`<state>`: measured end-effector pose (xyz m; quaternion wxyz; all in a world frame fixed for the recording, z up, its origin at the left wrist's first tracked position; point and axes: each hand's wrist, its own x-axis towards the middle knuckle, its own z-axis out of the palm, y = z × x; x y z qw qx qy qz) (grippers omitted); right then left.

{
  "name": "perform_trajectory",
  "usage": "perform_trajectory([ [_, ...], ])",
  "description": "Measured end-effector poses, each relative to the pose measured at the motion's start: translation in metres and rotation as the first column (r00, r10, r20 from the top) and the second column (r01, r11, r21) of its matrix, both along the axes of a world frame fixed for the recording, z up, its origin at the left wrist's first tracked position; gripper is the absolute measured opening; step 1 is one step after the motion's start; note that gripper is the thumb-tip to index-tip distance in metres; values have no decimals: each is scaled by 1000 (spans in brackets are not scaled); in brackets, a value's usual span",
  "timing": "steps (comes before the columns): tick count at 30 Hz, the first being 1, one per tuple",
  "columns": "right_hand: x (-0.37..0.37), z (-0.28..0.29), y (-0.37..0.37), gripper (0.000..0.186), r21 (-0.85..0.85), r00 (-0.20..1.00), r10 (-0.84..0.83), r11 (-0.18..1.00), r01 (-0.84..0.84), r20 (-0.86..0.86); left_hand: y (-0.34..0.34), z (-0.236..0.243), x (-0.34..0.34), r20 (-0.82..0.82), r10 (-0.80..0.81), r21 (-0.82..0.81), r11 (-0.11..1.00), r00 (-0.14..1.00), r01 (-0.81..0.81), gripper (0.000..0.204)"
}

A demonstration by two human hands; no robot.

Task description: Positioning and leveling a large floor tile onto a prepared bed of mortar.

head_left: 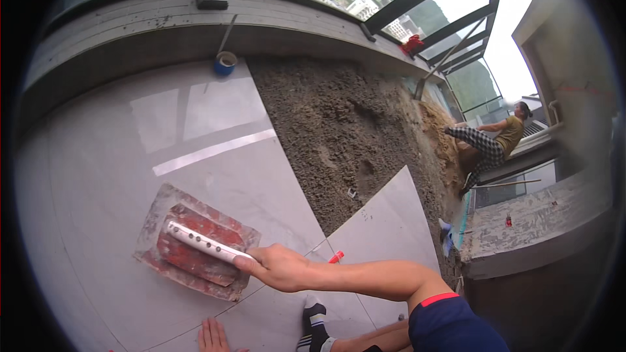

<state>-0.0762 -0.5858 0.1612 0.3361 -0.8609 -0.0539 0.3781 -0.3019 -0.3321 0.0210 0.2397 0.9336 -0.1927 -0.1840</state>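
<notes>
My right hand is closed round one end of the pale, studded handle of a rectangular hand float. The float has a worn red back and a mortar-smeared rim, and it lies over the large glossy light tiles; whether it touches them I cannot tell. At the lower edge my left hand rests with its fingers stretched flat on a tile, mostly out of the picture. A small red piece sits at a tile joint close to my right forearm.
Rough brown mortar spreads beyond the tile edges. By the low wall stands a blue round container. My socked foot is on the tiles. At the far right, another person is near a sand heap and a ledge.
</notes>
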Motion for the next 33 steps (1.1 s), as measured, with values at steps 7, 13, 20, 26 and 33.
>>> perform_trajectory([
  [7,-50,-14,-39,57,-15,965,5,1000,-1,262,-3,21,-19,-141,-56,12,998,989,58,103],
  [13,-76,-79,-66,61,-350,992,84,930,-111,-91,-6,12,-22,-194,-42,-32,999,980,37,94],
  [20,-40,-43,-34,68,-294,999,-34,955,28,-15,-7,-4,-37,-164,-22,156,987,986,48,102],
  [26,-24,19,-18,56,150,953,-195,975,163,232,-2,3,-29,-162,-79,126,987,984,100,96],
  [33,-56,-77,-37,54,-379,978,175,917,-122,110,0,3,-28,-123,-118,126,983,985,134,96],
])
